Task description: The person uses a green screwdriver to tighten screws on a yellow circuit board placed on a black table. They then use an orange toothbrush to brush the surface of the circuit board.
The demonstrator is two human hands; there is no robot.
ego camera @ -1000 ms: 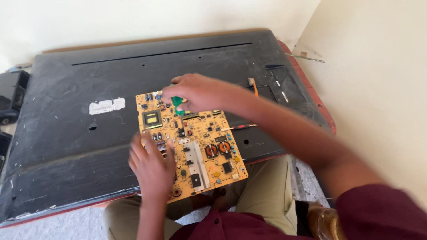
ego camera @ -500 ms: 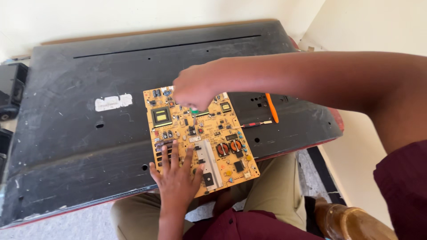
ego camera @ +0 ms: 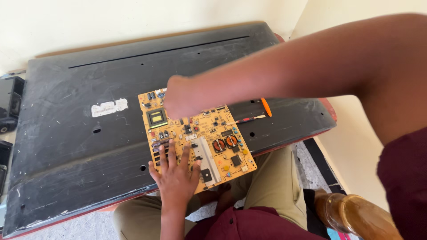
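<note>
Left hand (ego camera: 175,175) fingers spread flat on yellow circuit board (ego camera: 198,140), right hand (ego camera: 182,98) curled at its top edge, grip unclear, black television back panel (ego camera: 89,146) beneath

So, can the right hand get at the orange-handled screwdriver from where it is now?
Probably yes. The right hand is over the circuit board, and the screwdriver lies uncovered on the black panel beside it.

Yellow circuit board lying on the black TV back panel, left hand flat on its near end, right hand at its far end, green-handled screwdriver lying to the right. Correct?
Almost. The screwdriver handle is orange, not green, as the head view shows. The rest holds: yellow circuit board on the black TV back panel, left hand flat on its near end, right hand at its far end.
</note>
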